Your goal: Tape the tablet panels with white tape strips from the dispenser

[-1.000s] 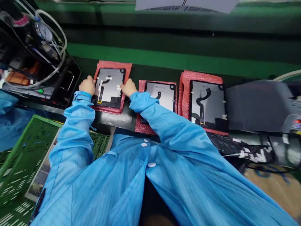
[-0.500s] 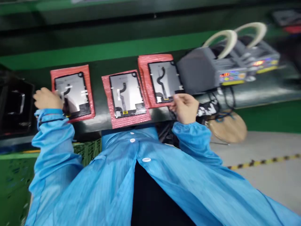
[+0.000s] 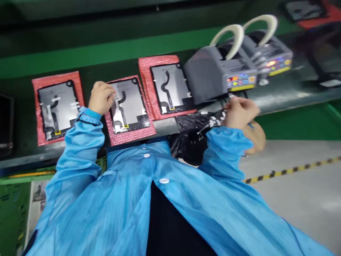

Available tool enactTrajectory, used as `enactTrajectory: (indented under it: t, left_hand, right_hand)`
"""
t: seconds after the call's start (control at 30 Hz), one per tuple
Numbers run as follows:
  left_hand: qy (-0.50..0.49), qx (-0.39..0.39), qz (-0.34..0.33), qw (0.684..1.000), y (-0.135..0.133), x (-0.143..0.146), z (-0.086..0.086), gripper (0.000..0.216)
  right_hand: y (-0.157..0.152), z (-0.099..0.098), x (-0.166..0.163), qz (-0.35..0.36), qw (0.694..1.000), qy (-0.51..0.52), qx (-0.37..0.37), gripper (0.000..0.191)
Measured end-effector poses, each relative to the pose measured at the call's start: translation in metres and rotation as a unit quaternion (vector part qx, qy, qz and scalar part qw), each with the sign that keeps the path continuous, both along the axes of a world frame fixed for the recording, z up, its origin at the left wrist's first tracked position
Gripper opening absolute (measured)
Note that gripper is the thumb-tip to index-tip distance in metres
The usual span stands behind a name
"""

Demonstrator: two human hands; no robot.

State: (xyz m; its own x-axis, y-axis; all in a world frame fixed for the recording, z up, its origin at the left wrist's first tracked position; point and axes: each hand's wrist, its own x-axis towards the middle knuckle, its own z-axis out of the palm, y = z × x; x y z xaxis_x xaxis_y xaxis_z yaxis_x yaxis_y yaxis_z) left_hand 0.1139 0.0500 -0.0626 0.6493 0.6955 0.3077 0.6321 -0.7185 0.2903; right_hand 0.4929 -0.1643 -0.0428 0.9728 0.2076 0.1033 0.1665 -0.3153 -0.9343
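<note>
While black plastic (image 3: 184, 124) crowds one panel (image 3: 174, 85) | tape dispenser (image 3: 206, 75) alongside | hands (image 3: 241, 113) half-curled, grip unclear

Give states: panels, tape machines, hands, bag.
Left panel: flat on wrap
Middle panel: flat on wrap
Right panel: flat on wrap
Near machine: display lit
Far machine: display lit
Black bag: crumpled
Left hand: fingers bent, at middle panel's edge
Right hand: fingers bent, at near machine

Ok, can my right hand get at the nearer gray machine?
Probably yes: your right hand is close by the front of the gray machine, and nothing visible blocks the way between them.
</note>
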Motion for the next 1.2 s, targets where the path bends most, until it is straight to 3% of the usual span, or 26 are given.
enactTrajectory:
  t: [0.1,0.2,0.3,0.43,0.53,0.63,0.87,1.0,1.2]
  left_hand:
    - [0.011,-0.031,-0.040,0.999,0.003,-0.006,-0.014,0.033]
    - [0.037,-0.072,-0.085,0.993,0.002,-0.002,-0.025,0.039]
    - [0.061,-0.108,-0.095,0.988,0.000,0.004,-0.029,0.049]
    - [0.071,-0.141,-0.083,0.984,-0.002,0.005,-0.031,0.061]
    - [0.059,-0.137,-0.083,0.985,-0.001,0.004,-0.035,0.051]
    - [0.051,-0.126,-0.090,0.987,0.001,0.004,-0.039,0.040]
    - [0.053,-0.151,-0.082,0.984,-0.003,0.006,-0.036,0.048]
    - [0.052,-0.150,-0.079,0.984,-0.004,0.006,-0.035,0.055]
    - [0.077,-0.128,-0.078,0.986,-0.003,0.007,-0.034,0.054]
  right_hand:
    - [-0.007,0.004,-0.015,0.057,0.991,-0.115,-0.023,0.015]
    - [0.010,0.010,-0.052,0.217,0.974,-0.062,-0.002,0.010]
    - [0.062,0.011,-0.104,0.411,0.910,0.011,-0.059,0.008]
    - [0.141,-0.006,-0.157,0.549,0.825,0.000,-0.136,0.018]
    - [0.174,-0.021,-0.176,0.577,0.791,-0.019,-0.202,0.018]
    - [0.184,-0.027,-0.182,0.581,0.771,-0.055,-0.255,0.014]
    - [0.185,-0.014,-0.196,0.555,0.738,-0.111,-0.366,0.015]
    - [0.188,-0.010,-0.201,0.559,0.720,-0.126,-0.391,0.016]
    - [0.187,-0.005,-0.198,0.560,0.722,-0.133,-0.382,0.014]
